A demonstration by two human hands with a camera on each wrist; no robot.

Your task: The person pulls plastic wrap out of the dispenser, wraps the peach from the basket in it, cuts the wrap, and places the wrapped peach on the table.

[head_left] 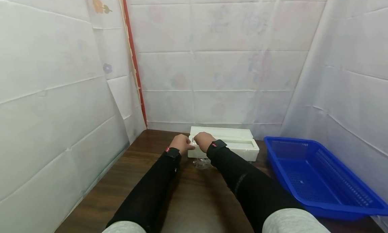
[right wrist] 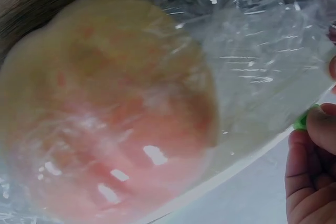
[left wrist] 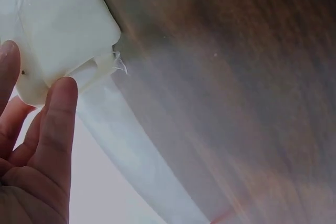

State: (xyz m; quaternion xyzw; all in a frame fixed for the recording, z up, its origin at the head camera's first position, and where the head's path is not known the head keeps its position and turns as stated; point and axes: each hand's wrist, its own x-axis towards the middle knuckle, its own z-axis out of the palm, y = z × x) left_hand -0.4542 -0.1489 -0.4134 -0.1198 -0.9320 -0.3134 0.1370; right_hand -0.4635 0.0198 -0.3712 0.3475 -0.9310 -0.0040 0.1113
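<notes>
A long white box stands on the table with its lid raised at the back. My left hand holds the box's left end; the left wrist view shows its fingers at the end's corner. Reaching over the box's front, my right hand pinches a small green piece at the box's edge. Clear plastic film spreads over the front and bunches on the table. Beneath the film, in the right wrist view, is a round yellow-pink thing resembling a fruit; my right arm hides it from the head view.
A blue plastic basket with perforated sides sits at the right. The dark wooden table meets white sheeting at the back and on both sides. A red strip runs down the back left corner.
</notes>
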